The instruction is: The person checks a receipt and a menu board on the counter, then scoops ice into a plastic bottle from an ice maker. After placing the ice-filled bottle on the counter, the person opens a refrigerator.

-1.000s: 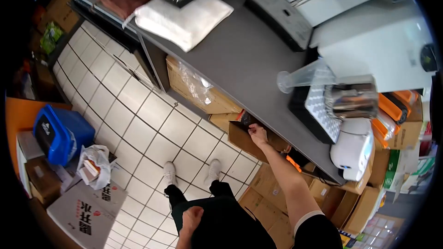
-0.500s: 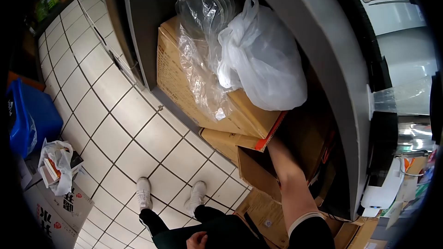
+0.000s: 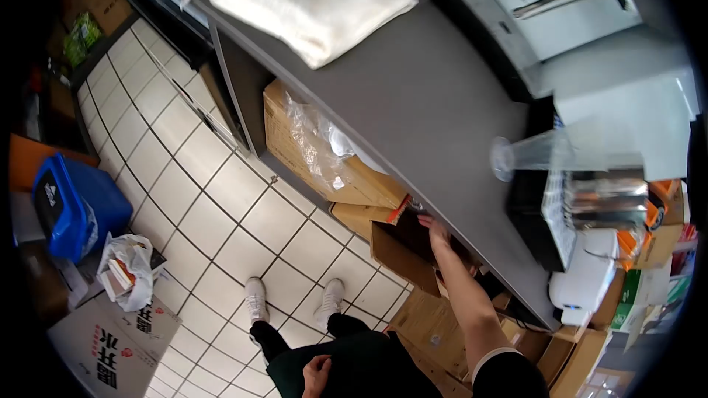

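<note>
My right hand (image 3: 436,231) is at the mouth of an open cardboard box (image 3: 404,256) under the grey counter (image 3: 413,96). Its fingers are stretched out and a little apart, with no object visible between them. Just beyond the fingertips, a small dark item in shadow is too unclear to name. A closed-looking carton (image 3: 295,140) with clear plastic over it stands beside the open box. My left hand (image 3: 317,374) rests in front of the dark apron (image 3: 354,368), its fingers curled and nothing visible in them.
On the counter are a white cloth (image 3: 310,4), a clear plastic cup (image 3: 527,156), a metal container (image 3: 608,199) and a white device (image 3: 582,280). Flattened cardboard (image 3: 431,332) lies on the floor at right. A blue bin (image 3: 81,203) and white plastic bag (image 3: 129,269) stand at left.
The head leaned in under the counter, showing a white bag and clear lids, then drew back. My right arm went deep inside; the hand now shows again at the box opening.
</note>
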Demonstrator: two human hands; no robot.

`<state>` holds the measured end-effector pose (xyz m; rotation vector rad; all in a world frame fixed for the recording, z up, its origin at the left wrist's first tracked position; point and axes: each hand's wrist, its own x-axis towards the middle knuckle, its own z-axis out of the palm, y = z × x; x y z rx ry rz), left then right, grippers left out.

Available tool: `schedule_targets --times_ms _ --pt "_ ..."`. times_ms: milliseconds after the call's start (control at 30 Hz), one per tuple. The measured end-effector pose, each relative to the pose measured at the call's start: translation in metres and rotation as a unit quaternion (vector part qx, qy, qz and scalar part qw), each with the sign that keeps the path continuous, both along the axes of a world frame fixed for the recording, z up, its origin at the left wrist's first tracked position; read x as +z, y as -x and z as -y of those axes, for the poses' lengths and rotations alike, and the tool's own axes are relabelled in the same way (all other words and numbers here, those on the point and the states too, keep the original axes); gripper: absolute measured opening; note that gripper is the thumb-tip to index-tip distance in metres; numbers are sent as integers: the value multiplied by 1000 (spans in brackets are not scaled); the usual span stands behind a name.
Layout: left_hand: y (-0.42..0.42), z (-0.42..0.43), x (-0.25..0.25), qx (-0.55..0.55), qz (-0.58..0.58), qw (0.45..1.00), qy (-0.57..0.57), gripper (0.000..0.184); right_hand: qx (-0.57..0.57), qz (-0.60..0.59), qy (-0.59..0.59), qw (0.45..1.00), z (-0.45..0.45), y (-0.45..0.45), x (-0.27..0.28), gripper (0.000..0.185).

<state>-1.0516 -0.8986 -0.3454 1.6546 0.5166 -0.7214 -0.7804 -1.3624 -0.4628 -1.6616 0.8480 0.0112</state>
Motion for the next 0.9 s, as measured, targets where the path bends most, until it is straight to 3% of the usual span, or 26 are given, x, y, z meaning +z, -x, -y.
schedule_targets --times_ms 33,133,200,233,267,333,400,433,500,533,600,667,733,800,867,900 --pt "-2 -6 9 -13 4 1000 -21 18 -7 2 -8 1000 -12 21 25 28" --pt "-32 -28 47 -38 36 998 -39 16 -31 -18 83 996 -161 22 222 17" --pt "-74 -42 88 -58 59 996 -44 15 -3 41 72 997 -198 54 261 19" --pt "-104 -48 122 -80 71 992 -69 15 39 18 152 987 -221 65 287 18" --pt "-137 -48 158 -39 30 998 -46 16 37 13 140 989 -239 72 305 18" --pt "-180 -53 212 -56 179 982 -30 25 81 42 93 992 -277 86 341 18" --pt "-220 -56 271 -84 304 948 -27 52 88 43 37 994 -313 89 371 16" --pt "-234 -56 300 -81 348 934 -17 57 94 44 -49 993 -328 86 384 18" --pt "-242 -65 322 -103 369 924 2 52 146 30 -194 970 -352 83 421 22" --pt "-246 -71 329 -127 394 910 33 48 157 36 -200 967 -361 79 438 22" --pt "-251 -90 348 -99 410 907 10 40 217 -57 -325 919 -379 71 472 23" --pt "-250 -112 357 -51 350 931 94 33 260 -42 -332 906 -391 71 500 26" --pt "-247 -129 366 -13 316 937 147 25 411 -33 -273 869 -397 63 528 28" --pt "-243 -148 385 15 218 941 258 19 438 4 -236 867 -403 61 544 28" --pt "-239 -159 396 -10 218 931 291 21 316 144 -103 932 -410 52 552 24" --pt "-237 -161 405 -18 201 930 305 21 369 241 100 892 -423 51 562 25"
